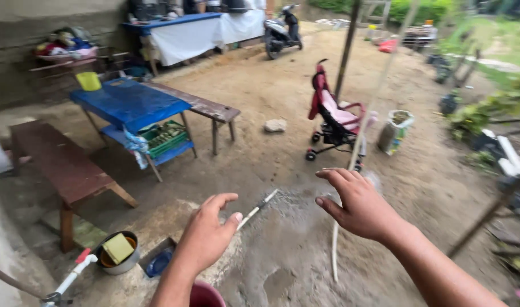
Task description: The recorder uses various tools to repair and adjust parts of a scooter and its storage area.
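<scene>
Both hands are out over the wet concrete patch (288,250) holding nothing, left hand (206,236) loosely curled just above the thin white pipe (259,207), right hand (359,204) spread wide, like for balance.

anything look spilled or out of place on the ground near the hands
Yes: a wet grey patch spreads over the dirt ground below the right hand, darker than the dry soil around it. A thin white pipe lies loose across it. The left hand hovers beside it.
</scene>
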